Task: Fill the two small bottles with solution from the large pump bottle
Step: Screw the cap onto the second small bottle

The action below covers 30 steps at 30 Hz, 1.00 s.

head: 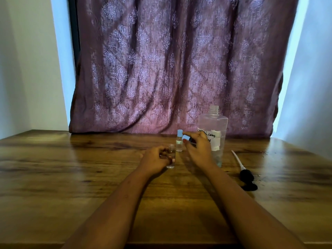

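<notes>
Left hand (156,159) wraps around an uncapped small bottle (171,155) standing on the wooden table (89,168). Right hand (196,150) pinches a blue cap (186,138) between fingertips, just above and right of the open bottle. Second small bottle (179,141), capped blue, stands upright just behind. Large bottle (214,133), neck open, handwritten label, stands behind the right hand. Black pump head (247,176) with white tube lies on the table to the right.

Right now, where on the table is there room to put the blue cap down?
Bare wood lies left of the left hand and along the near table edge beside the forearms. It's crowded around the small bottles, large bottle and pump, where the right hand holds the blue cap.
</notes>
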Each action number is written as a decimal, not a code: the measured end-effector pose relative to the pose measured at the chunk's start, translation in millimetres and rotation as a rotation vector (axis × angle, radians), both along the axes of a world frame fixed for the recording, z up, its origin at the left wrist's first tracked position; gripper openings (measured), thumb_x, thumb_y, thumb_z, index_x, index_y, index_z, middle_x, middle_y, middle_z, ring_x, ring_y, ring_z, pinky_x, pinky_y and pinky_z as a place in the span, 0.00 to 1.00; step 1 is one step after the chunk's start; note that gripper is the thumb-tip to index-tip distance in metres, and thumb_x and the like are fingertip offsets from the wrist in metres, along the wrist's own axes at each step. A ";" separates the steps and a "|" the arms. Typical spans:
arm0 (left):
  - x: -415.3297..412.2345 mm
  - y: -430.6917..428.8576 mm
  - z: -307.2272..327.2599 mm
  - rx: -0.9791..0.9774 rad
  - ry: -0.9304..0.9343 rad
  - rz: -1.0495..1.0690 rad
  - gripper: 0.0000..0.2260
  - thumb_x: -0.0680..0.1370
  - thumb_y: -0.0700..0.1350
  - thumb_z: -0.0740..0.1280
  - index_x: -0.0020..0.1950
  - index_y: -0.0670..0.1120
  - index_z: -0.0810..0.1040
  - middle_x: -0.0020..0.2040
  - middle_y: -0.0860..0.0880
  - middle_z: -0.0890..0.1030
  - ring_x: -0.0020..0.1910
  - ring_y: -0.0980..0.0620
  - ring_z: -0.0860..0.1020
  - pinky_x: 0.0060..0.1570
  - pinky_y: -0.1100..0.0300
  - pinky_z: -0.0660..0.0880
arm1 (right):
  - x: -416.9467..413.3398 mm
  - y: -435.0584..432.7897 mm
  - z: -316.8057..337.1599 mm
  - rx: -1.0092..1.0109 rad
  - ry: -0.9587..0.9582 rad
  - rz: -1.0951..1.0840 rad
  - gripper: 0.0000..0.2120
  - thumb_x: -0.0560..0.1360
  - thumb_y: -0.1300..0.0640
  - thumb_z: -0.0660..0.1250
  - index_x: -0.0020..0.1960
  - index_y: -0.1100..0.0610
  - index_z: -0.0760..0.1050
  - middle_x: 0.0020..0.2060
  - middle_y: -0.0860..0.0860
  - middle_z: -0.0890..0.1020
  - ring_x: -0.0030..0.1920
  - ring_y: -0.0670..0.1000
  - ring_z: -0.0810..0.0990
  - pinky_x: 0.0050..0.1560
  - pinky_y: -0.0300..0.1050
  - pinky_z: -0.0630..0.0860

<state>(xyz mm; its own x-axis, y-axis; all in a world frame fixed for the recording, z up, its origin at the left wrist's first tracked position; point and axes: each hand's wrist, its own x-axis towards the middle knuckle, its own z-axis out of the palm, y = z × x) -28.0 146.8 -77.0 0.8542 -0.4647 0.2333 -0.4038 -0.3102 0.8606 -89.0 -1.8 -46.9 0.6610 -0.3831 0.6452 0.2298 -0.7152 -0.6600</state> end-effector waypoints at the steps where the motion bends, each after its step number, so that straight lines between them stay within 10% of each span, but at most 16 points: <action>1: -0.3 -0.5 0.4 0.007 -0.008 -0.009 0.16 0.75 0.42 0.76 0.62 0.52 0.81 0.55 0.50 0.85 0.56 0.49 0.83 0.65 0.43 0.79 | 0.6 0.1 -0.6 0.042 -0.014 0.015 0.15 0.77 0.58 0.63 0.62 0.59 0.74 0.53 0.51 0.72 0.50 0.46 0.72 0.52 0.29 0.70; 7: -1.5 -2.1 -0.2 0.013 -0.075 -0.003 0.09 0.69 0.51 0.76 0.46 0.63 0.82 0.46 0.57 0.86 0.52 0.52 0.83 0.67 0.35 0.73 | 6.1 7.7 -8.4 0.283 -0.040 0.277 0.11 0.77 0.58 0.64 0.59 0.54 0.73 0.50 0.50 0.80 0.50 0.46 0.79 0.45 0.31 0.75; 13: 2.4 -3.1 -4.0 -0.023 -0.041 -0.053 0.11 0.74 0.43 0.76 0.52 0.56 0.82 0.51 0.50 0.87 0.53 0.48 0.85 0.62 0.39 0.79 | 6.6 13.5 -14.9 0.247 0.057 0.362 0.09 0.77 0.60 0.63 0.56 0.52 0.74 0.44 0.50 0.81 0.47 0.49 0.80 0.44 0.37 0.75; 19: 9.3 -4.9 -9.8 -0.030 -0.010 -0.094 0.17 0.63 0.60 0.75 0.52 0.67 0.80 0.50 0.55 0.88 0.55 0.50 0.85 0.67 0.34 0.73 | 2.6 9.6 -10.0 0.112 0.096 0.319 0.13 0.75 0.61 0.66 0.59 0.55 0.76 0.49 0.50 0.80 0.48 0.41 0.78 0.43 0.28 0.75; 25: 10.2 -7.1 -9.9 -0.140 0.038 -0.134 0.15 0.66 0.47 0.77 0.50 0.57 0.82 0.53 0.39 0.86 0.53 0.37 0.85 0.59 0.34 0.80 | -1.3 16.4 -7.9 0.079 0.024 0.192 0.09 0.70 0.59 0.73 0.47 0.56 0.73 0.36 0.47 0.77 0.34 0.40 0.75 0.33 0.27 0.71; 30: 17.5 -7.8 -14.7 -0.163 0.049 -0.121 0.14 0.72 0.36 0.78 0.48 0.54 0.83 0.43 0.42 0.86 0.37 0.48 0.83 0.42 0.46 0.80 | -1.6 21.3 -8.2 0.179 0.017 0.336 0.24 0.70 0.64 0.72 0.63 0.54 0.69 0.49 0.43 0.75 0.45 0.38 0.76 0.38 0.26 0.73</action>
<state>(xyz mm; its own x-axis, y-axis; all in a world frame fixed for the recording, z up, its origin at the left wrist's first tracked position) -10.6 139.0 -91.6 0.8067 -0.5238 0.2735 -0.3862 -0.1170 0.9150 -90.6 19.5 -55.0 0.7787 -0.2490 0.5758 0.4197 -0.4754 -0.7732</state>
